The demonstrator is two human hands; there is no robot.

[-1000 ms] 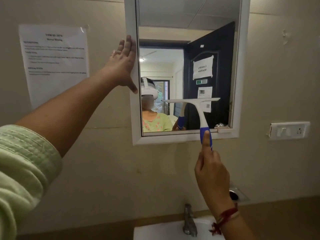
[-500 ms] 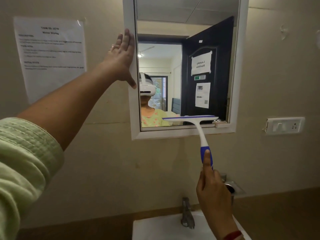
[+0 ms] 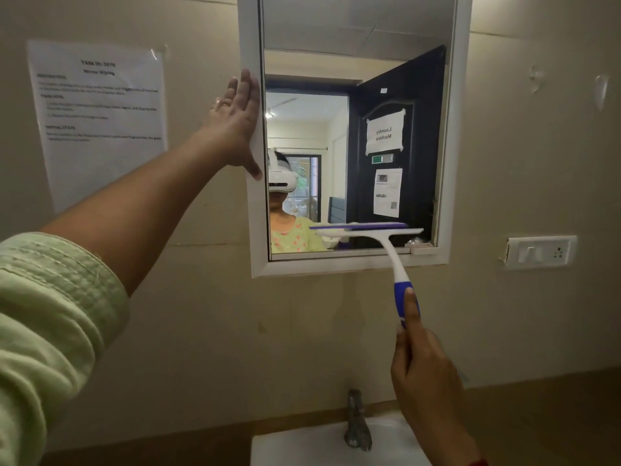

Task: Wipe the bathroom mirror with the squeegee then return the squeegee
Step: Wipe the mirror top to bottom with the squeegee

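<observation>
The mirror (image 3: 356,75) hangs on the wall in a white frame (image 3: 250,45). A white squeegee (image 3: 386,245) with a blue grip has its blade lying level across the lower right of the glass, just above the bottom frame. My right hand (image 3: 425,375) grips the blue handle from below, index finger stretched along it. My left hand (image 3: 237,124) lies flat with fingers apart against the left side of the frame, thumb on its edge. The glass reflects a person and a dark door.
A white basin (image 3: 302,445) with a metal tap (image 3: 358,422) sits below the mirror. A printed sheet (image 3: 100,119) is taped to the wall on the left. On the right wall is a switch and socket plate (image 3: 539,252).
The squeegee blade has slid down the glass from mid-height to near the bottom edge, and my right hand dropped with it. My left hand stayed on the frame.
</observation>
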